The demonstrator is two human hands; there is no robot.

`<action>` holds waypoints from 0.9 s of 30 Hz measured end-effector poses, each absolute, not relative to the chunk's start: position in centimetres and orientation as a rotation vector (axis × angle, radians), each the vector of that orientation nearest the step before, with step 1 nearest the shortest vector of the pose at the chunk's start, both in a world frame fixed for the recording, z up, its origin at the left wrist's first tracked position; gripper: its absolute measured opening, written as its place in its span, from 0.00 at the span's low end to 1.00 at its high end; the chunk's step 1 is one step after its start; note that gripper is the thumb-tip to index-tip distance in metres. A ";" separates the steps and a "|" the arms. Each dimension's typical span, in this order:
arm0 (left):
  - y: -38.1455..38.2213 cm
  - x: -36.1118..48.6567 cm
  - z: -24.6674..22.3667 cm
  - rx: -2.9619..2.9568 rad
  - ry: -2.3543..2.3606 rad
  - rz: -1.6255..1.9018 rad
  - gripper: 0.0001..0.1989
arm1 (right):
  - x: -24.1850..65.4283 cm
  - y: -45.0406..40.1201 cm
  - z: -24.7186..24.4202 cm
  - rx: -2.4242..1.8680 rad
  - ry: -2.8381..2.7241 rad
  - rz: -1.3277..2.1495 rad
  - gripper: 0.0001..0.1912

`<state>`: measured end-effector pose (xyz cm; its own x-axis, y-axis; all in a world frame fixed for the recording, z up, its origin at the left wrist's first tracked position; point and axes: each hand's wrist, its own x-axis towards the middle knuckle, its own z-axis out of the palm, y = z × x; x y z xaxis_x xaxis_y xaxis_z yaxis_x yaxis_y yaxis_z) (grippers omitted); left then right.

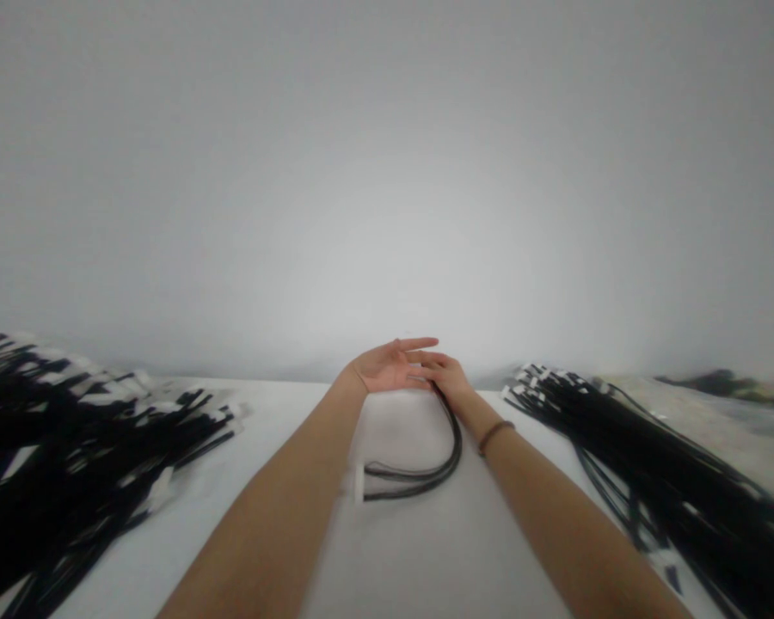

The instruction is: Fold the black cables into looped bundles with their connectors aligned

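Both hands are bare, at the far edge of the white surface [413, 567]. The left hand [387, 365] lies palm up, its fingers [419, 344] spread apart. The right hand [444, 376] lies across them, its fingers [429, 358] together and touching the left ones. One loose black wire harness [451, 456] emerges from under the right hand, curves down the surface, and bends back to a white plastic connector [359, 481], well below the fingers. Its upper end is hidden, so I cannot tell whether the right fingers clamp it or merely cover it.

Count: 2 hands; 1 loose harness; 1 connector visible on it; at least 2 strands (blur prevents an exact count); 1 brown wristband [495, 437], on the right wrist. There are 2 piles of black cables with white ends, the left pile [83, 438] and the right pile [651, 456], both well apart from the fingers; neither can be counted, but each holds many.

Risks, as judged: an unclamped harness could slip free if the hands lift. Strands of the right pile lie near the right forearm and could snag on it, tangling the cables.
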<state>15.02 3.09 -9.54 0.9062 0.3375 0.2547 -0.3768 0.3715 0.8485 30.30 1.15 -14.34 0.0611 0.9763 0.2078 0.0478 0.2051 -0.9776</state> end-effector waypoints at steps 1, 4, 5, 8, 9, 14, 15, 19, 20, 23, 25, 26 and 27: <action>3.8 14.9 -10.0 1.031 0.038 0.604 0.22 | 30.2 1.1 -14.3 -1.130 -1.272 0.967 0.18; 5.7 14.6 -11.5 0.948 0.369 0.959 0.10 | 30.2 1.2 -14.2 -1.104 -1.179 1.028 0.19; 6.1 14.5 -11.9 0.993 0.485 0.999 0.10 | 30.3 1.3 -14.2 -1.056 -1.143 1.099 0.19; 6.3 14.8 -12.8 1.223 0.691 0.922 0.14 | 30.5 1.4 -14.3 -0.907 -1.090 1.297 0.14; 6.2 14.9 -13.1 1.295 0.701 0.876 0.16 | 30.6 1.3 -14.2 -0.887 -1.097 1.329 0.13; 5.7 14.9 -13.5 1.469 0.645 0.825 0.19 | 30.7 0.9 -14.0 -0.851 -1.188 1.328 0.10; 5.7 14.9 -13.6 1.469 0.621 0.816 0.19 | 30.7 0.8 -13.9 -0.846 -1.194 1.331 0.10; 5.6 14.6 -13.5 1.480 0.552 0.746 0.19 | 31.0 0.7 -13.8 -0.855 -1.210 1.385 0.10; 5.6 14.5 -13.4 1.487 0.544 0.729 0.19 | 31.1 0.7 -13.8 -0.853 -1.220 1.407 0.10; 5.5 14.5 -13.3 1.495 0.534 0.691 0.18 | 31.5 0.8 -13.9 -0.816 -1.257 1.471 0.10; 5.5 14.5 -13.2 1.498 0.538 0.670 0.18 | 31.7 0.8 -13.8 -0.797 -1.279 1.500 0.10; 5.5 14.4 -13.1 1.500 0.542 0.661 0.18 | 31.7 0.8 -13.8 -0.796 -1.288 1.505 0.10; 5.5 14.4 -13.1 1.502 0.544 0.653 0.17 | 31.7 0.8 -13.8 -0.801 -1.296 1.505 0.09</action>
